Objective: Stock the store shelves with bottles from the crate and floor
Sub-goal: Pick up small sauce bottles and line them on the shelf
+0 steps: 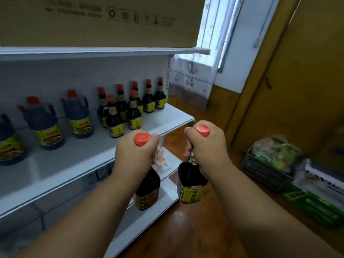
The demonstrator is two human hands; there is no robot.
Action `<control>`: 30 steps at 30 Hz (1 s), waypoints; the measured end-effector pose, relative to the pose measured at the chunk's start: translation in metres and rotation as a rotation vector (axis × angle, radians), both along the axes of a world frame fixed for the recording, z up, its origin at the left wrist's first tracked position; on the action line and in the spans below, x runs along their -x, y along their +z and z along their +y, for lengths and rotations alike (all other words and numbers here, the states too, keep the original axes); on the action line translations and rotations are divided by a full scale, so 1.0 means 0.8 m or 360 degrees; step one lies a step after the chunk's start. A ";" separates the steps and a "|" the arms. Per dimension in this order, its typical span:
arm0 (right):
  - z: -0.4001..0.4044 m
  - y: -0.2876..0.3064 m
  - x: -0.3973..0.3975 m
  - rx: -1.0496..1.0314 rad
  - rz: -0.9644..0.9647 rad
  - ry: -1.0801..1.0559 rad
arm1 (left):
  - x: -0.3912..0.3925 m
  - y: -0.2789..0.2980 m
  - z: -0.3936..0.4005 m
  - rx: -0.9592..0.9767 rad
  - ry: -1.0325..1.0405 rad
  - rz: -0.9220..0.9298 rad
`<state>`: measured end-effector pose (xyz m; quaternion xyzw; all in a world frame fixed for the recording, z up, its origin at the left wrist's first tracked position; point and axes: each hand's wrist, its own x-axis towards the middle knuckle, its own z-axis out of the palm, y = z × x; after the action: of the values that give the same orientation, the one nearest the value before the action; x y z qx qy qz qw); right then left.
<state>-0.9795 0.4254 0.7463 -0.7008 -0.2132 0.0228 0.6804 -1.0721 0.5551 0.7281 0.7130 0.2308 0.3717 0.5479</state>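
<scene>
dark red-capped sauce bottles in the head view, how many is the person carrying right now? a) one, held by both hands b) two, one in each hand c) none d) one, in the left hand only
b: the left hand grips the neck of one dark red-capped sauce bottle, and the right hand grips another dark red-capped sauce bottle, both in front of the white metal shelf.

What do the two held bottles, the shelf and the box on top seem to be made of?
Bottle in the left hand and bottle in the right hand: glossy dark bodies, plastic or glass, unclear; red caps look like plastic. Shelf: smooth white, probably painted metal. Box: matte brown cardboard with printed symbols.
</scene>
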 end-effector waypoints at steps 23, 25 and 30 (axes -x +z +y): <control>0.225 -0.063 -0.444 0.0291 -0.0021 0.0882 | -0.387 -0.052 0.140 0.0102 0.0369 0.0154; 0.254 -0.068 -0.463 0.0306 -0.0025 0.0883 | -0.409 -0.059 0.163 0.0048 0.0424 0.0209; 0.303 -0.079 -0.511 0.0308 -0.0049 0.0875 | -0.457 -0.068 0.206 0.0081 0.0597 0.0333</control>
<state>-0.5704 0.6679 0.6829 -0.6787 -0.4021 0.2160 0.5754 -0.7067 0.7196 0.6737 0.6781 0.4244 0.3853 0.4600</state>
